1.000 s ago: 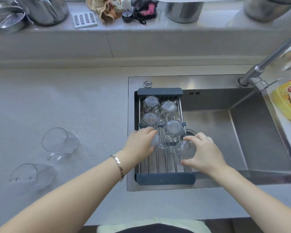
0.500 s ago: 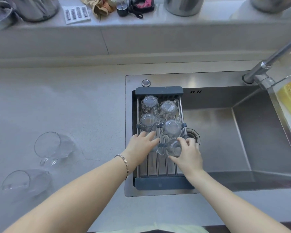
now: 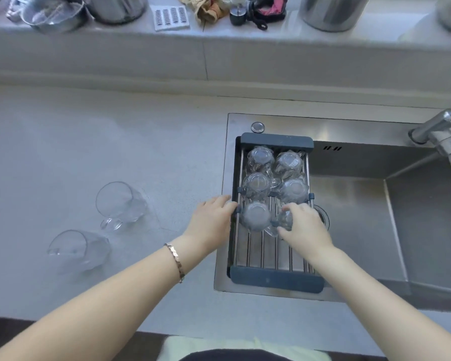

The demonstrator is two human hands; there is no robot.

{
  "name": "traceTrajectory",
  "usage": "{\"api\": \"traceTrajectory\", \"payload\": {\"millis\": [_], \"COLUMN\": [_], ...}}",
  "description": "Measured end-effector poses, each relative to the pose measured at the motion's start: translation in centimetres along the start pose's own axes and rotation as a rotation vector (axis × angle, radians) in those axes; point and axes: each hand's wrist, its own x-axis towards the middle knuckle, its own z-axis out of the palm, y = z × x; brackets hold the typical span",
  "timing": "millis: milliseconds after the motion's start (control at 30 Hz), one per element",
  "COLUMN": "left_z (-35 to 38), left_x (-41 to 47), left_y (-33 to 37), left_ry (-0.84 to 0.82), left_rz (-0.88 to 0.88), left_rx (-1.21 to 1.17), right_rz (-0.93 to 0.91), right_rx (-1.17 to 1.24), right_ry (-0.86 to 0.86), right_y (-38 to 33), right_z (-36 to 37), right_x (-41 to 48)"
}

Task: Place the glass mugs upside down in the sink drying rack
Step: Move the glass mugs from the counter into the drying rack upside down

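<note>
A dark-framed drying rack (image 3: 276,278) spans the left end of the steel sink (image 3: 362,230). Several glass mugs stand upside down in it in two columns. The nearest left one (image 3: 255,216) stands free, with my left hand (image 3: 211,217) just left of it at the rack's edge, fingers loose and holding nothing. My right hand (image 3: 301,225) is closed on the nearest right mug (image 3: 277,225), which it mostly hides. Two more glass mugs lie on their sides on the counter at left, one farther (image 3: 120,204) and one nearer (image 3: 76,250).
A faucet (image 3: 438,128) reaches in from the right over the sink. The ledge behind holds metal pots (image 3: 331,11), a bowl (image 3: 54,13), a cloth (image 3: 211,7) and a small bottle (image 3: 237,14). The grey counter (image 3: 63,152) stretches left of the sink.
My left hand has come off its mug, which now stands upside down in the rack, and moved left. My right hand has lowered its mug into the rack beside it.
</note>
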Motion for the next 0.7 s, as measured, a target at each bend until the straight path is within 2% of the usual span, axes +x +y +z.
{"api": "traceTrajectory", "payload": {"millis": [100, 200, 367, 467, 567, 700], "left_z": [-2.3, -4.7, -6.4, -6.0, -5.4, -4.8], "left_x": [-3.3, -6.4, -10.7, -12.1, -12.8, -13.0], "left_y": [-4.8, -9.7, -15.7, -17.6, -18.4, -18.9], "left_ry": [0.057, 0.061, -0.118, -0.203, -0.238, -0.195], "left_rz": [-0.147, -0.371, -0.671, -0.745, -0.764, -0.718], "left_rx": [0.017, 0.106, 0.182, 0.122, -0.075, -0.158], "right_rz": [-0.196, -0.325, -0.339, -0.294, -0.279, -0.29], "right_rx": [0.075, 0.111, 0.252, 0.407, 0.564, 0.62], "right_ry": [-0.165, -0.214, -0.23, -0.205, -0.201, -0.209], "right_y": [-4.4, -9.8, -17.5, -20.4, -22.4, -23.8], "right_z": [0.2, 2.2, 7.0, 9.3, 11.2, 13.1], "right_x": [-0.1, 0.5, 2.6, 3.3, 3.5, 3.8]}}
